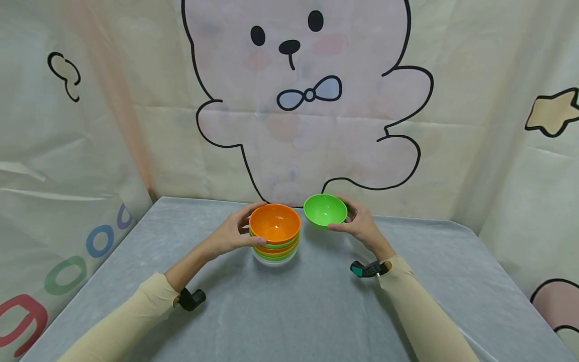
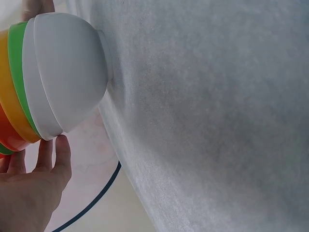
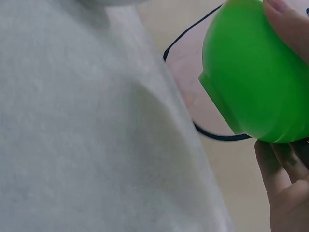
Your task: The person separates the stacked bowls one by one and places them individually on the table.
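Lime-green bowl [image 1: 324,211], mouth upward, is held above the cloth by the right hand [image 1: 361,221], whose thumb and fingers pinch its right side, parted only as far as the bowl needs. Just to its left is the stack of nested bowls [image 1: 274,247], with an orange bowl [image 1: 274,223] on top and a white bowl [image 2: 72,67] at the bottom, its foot on the cloth-covered table [image 1: 271,311]. The left hand [image 1: 235,229] curls round the stack's left side, thumb near, fingers mostly hidden behind. A light, steady hold there is probably best against tipping; the lime-green bowl should travel level and high, since a low pass leftward might knock the orange rim. Beyond the table's far edge hangs the bear-print backdrop [image 1: 294,156], close behind, so room for moving lies mainly on the near side and to the right.
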Available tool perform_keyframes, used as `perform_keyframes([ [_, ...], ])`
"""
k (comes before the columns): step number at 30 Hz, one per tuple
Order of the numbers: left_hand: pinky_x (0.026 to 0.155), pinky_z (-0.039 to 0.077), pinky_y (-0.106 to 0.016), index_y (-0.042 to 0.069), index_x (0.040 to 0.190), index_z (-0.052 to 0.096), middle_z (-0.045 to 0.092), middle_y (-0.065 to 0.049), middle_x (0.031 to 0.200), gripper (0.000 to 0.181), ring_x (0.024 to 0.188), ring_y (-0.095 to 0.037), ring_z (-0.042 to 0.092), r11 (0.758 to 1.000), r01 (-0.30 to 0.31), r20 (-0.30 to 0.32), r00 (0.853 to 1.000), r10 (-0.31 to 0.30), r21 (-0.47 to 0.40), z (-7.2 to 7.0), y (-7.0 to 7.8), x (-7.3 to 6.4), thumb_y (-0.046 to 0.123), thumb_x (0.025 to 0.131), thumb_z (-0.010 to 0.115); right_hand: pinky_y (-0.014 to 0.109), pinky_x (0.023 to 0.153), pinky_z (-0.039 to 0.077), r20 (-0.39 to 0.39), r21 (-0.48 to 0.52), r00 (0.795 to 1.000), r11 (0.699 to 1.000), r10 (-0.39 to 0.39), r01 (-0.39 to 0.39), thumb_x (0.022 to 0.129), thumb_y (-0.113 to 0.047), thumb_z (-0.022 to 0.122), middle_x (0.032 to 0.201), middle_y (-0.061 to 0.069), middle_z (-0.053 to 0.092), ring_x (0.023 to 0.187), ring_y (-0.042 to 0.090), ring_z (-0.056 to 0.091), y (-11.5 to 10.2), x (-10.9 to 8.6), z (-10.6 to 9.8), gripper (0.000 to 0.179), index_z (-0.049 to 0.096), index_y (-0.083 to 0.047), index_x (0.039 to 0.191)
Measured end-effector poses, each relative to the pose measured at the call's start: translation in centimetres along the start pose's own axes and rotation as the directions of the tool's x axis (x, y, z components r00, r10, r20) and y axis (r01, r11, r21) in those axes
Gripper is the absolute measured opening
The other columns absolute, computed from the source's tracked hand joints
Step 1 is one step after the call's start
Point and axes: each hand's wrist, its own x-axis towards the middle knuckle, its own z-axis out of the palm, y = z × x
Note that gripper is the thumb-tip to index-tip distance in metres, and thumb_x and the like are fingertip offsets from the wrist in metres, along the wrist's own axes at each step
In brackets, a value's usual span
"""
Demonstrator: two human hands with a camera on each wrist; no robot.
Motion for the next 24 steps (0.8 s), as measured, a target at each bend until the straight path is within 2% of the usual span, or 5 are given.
perform_keyframes([
  [6, 0.104, 0.047, -0.046, 0.014, 0.157, 0.036, 0.047, -0.005, 0.15, 0.083, 0.127, -0.028, 0.054, 1.0, 0.013, -0.004, 1.0, -0.013, 0.003, 0.0, -0.1, 0.0, 0.023, 0.088, 0.082, 0.036, 0.103, 0.047, -0.005, -0.054, 0.999, 0.997, 0.054, -0.054, 0.077, -0.007, 0.091, 0.145, 0.013, 0.051, 0.128, 0.029, 0.052, 1.4, 1.1, 0.3, 0.08, 0.051, -0.005, 0.147],
  [12, 0.104, 0.047, -0.045, 0.015, 0.157, 0.036, 0.046, -0.004, 0.15, 0.082, 0.128, -0.027, 0.053, 1.0, 0.023, -0.005, 1.0, -0.023, 0.006, 0.0, -0.3, 0.0, 0.023, 0.089, 0.082, 0.039, 0.109, 0.041, -0.002, -0.034, 0.994, 0.994, 0.105, -0.105, 0.079, -0.007, 0.089, 0.147, 0.015, 0.048, 0.133, 0.03, 0.048, 2.4, 1.9, 0.7, 0.081, 0.047, -0.002, 0.148],
  [20, 0.103, 0.047, -0.045, 0.009, 0.158, 0.033, 0.047, -0.004, 0.149, 0.086, 0.127, -0.027, 0.054, 1.0, 0.022, -0.004, 1.0, -0.022, 0.012, 0.0, -0.2, 0.1, 0.022, 0.088, 0.082, 0.037, 0.106, 0.044, 0.014, 0.01, 0.992, 0.992, 0.124, -0.125, 0.078, -0.004, 0.09, 0.147, 0.018, 0.047, 0.133, 0.033, 0.048, 3.2, 2.2, 0.9, 0.082, 0.047, 0.0, 0.148],
  [24, 0.103, 0.048, -0.044, 0.01, 0.158, 0.033, 0.047, -0.004, 0.149, 0.086, 0.127, -0.027, 0.054, 1.0, 0.021, -0.003, 1.0, -0.021, 0.013, 0.0, -0.2, 0.1, 0.023, 0.089, 0.082, 0.042, 0.109, 0.042, 0.029, -0.017, 0.991, 0.992, 0.128, -0.127, 0.078, -0.005, 0.09, 0.146, 0.017, 0.048, 0.133, 0.033, 0.047, 3.5, 2.2, 0.7, 0.081, 0.049, 0.0, 0.147],
])
